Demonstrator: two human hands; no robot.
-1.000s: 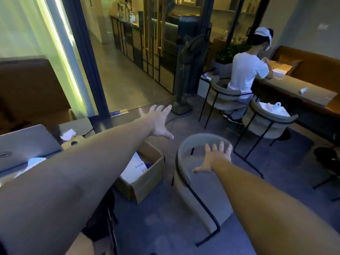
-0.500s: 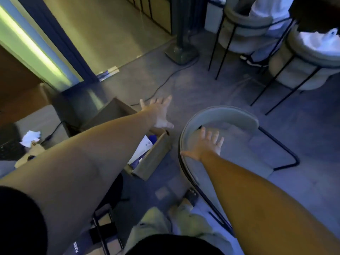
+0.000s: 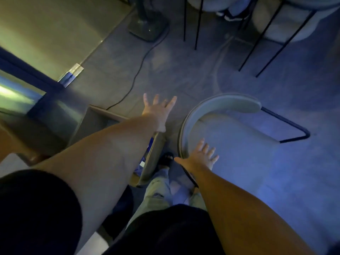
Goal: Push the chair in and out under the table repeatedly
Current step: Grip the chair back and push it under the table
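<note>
A grey upholstered chair (image 3: 228, 105) with a curved backrest and thin black metal legs stands on the floor right of centre, seen from above. My right hand (image 3: 199, 157) hovers over the near left rim of its seat, fingers spread, holding nothing. My left hand (image 3: 158, 111) is stretched out over the floor left of the chair, fingers apart and empty, not touching the chair. The table corner (image 3: 11, 162) shows only at the left edge.
An open cardboard box (image 3: 152, 155) sits on the floor under my left forearm. A fan base (image 3: 147, 28) with a cable stands at the top. Two more chairs (image 3: 287, 19) with black legs and a seated person's shoes (image 3: 231, 15) are at the top right. My feet show below.
The view has tilted further down toward the floor. My right hand has drawn back from the chair's backrest to the near rim of the seat; my left hand stays stretched out and empty.
</note>
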